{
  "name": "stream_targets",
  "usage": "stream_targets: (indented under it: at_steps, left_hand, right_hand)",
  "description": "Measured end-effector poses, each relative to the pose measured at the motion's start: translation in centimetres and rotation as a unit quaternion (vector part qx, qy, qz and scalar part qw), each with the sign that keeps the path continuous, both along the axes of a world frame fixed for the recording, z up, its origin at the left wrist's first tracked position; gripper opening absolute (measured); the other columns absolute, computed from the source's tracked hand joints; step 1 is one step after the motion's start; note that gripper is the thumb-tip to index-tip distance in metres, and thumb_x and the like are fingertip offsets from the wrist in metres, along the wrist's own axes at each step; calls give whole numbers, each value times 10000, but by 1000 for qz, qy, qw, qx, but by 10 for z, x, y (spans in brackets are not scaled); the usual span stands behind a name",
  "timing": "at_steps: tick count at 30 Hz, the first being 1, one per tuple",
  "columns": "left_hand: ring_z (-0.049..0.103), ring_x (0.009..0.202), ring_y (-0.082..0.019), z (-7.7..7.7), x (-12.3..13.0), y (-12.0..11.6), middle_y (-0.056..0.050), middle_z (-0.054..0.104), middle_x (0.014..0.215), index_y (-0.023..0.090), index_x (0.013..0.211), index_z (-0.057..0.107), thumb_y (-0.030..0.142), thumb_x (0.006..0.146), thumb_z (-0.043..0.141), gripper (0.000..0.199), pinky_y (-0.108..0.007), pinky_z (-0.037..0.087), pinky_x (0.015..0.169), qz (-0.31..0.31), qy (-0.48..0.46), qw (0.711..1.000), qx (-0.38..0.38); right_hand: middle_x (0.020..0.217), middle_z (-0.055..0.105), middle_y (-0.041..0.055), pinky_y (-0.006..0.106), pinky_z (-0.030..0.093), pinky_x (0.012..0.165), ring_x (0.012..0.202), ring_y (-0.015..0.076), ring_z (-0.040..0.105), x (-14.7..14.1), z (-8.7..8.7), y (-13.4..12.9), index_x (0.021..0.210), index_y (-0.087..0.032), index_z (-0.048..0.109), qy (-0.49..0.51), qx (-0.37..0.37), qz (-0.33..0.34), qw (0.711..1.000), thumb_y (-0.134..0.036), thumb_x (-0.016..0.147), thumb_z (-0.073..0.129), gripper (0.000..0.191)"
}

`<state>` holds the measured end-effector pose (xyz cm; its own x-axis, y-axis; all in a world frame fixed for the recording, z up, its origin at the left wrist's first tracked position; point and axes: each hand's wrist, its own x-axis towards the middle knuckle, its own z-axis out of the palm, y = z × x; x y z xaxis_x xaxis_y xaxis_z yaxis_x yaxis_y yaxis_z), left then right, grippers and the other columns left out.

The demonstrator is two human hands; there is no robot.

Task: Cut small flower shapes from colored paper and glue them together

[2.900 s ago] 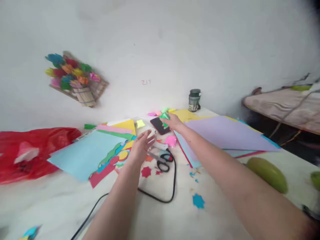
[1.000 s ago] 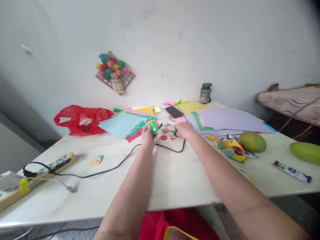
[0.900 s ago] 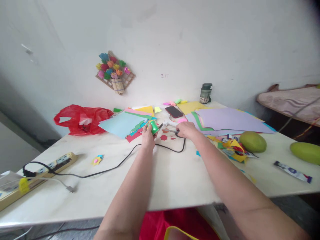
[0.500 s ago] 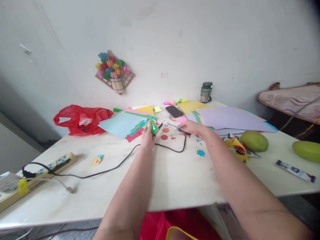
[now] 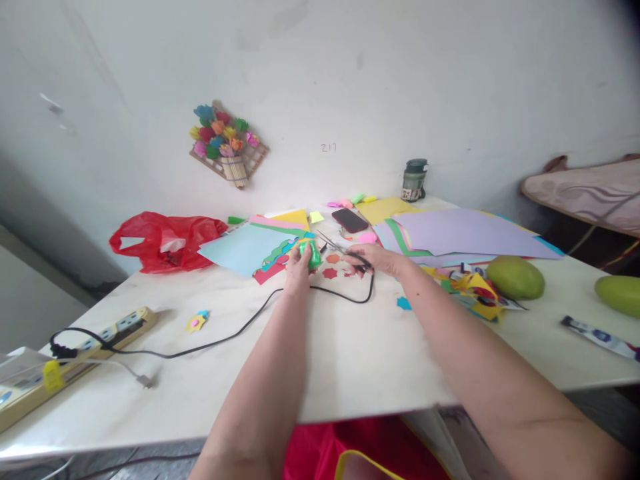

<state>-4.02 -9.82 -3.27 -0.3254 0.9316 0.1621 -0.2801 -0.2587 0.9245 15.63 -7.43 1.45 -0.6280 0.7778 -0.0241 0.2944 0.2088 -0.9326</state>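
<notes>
My left hand [image 5: 299,267] is closed round a small shiny green packet [image 5: 311,255] above the table. In my right hand [image 5: 371,259] is a pair of scissors [image 5: 330,241]; the dark handles are in my fingers. Its slim metal blades are spread a little and point up and left, beyond the packet and apart from it. Below the scissors lie small paper cut-outs: an orange one [image 5: 333,259] and a red one [image 5: 331,273]. Strips of cut red, green and blue paper [image 5: 270,267] are just left of my left hand.
A black cord [image 5: 240,327] runs from the power strip [image 5: 125,327] to near my right hand. Coloured sheets [image 5: 450,230], a phone [image 5: 349,221], a red plastic bag [image 5: 160,233], paper scraps [image 5: 475,290], green fruits [image 5: 515,279] and a tube [image 5: 597,337] lie around.
The scissors have turned in my right hand, and their blades now show spread and pointing up-left. My left hand still holds the green packet. The view has shifted slightly.
</notes>
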Motion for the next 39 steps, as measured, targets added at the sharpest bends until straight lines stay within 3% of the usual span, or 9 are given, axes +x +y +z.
stream_targets:
  at_steps: [5, 13, 22, 29, 35, 39]
  left_hand:
    - [549, 640, -95, 0, 4, 0, 17, 592, 810, 194, 937, 575, 499, 655, 736, 446, -212, 476, 562, -45, 18, 998, 28]
    - [581, 678, -99, -4, 3, 3, 13, 605, 763, 172, 886, 585, 487, 663, 737, 415, -205, 482, 652, -85, 62, 993, 50]
    - [592, 679, -122, -1, 4, -4, 14, 594, 713, 168, 855, 582, 482, 669, 741, 399, -239, 504, 664, -114, 54, 991, 46]
    - [520, 587, -90, -1, 5, -4, 35, 524, 634, 164, 843, 612, 455, 665, 763, 372, -213, 478, 591, -104, 39, 993, 47]
    - [540, 586, -83, -2, 0, -2, 35, 563, 673, 158, 871, 617, 480, 634, 779, 432, -219, 491, 610, -118, 36, 992, 11]
    - [559, 592, -82, -5, -3, 0, 22, 596, 709, 150, 901, 617, 466, 654, 773, 430, -224, 501, 636, -142, 39, 989, 28]
  right_hand:
    - [588, 605, 8, 173, 334, 354, 474, 94, 543, -4, -4, 3, 717, -174, 530, -6, 1, 12, 1000, -288, 781, 586, 143]
    - [531, 534, -33, 173, 385, 395, 457, 79, 497, -6, -12, 11, 684, -171, 537, 1, 34, 13, 999, -177, 714, 569, 45]
    - [530, 489, -37, 195, 364, 418, 451, 71, 430, -3, -16, 13, 720, -149, 625, -21, 114, 16, 993, -445, 722, 620, 297]
    - [546, 469, -36, 202, 312, 445, 472, 63, 379, -1, -19, 18, 809, -117, 705, -19, 143, 20, 989, -482, 709, 627, 386]
    - [521, 443, -45, 219, 272, 433, 444, 58, 333, 2, -16, 18, 1010, -86, 727, -26, 123, 14, 992, -465, 697, 661, 496]
    - [512, 452, -46, 224, 309, 432, 419, 62, 363, 4, -14, 15, 973, -92, 714, -36, 84, 13, 996, -454, 704, 659, 454]
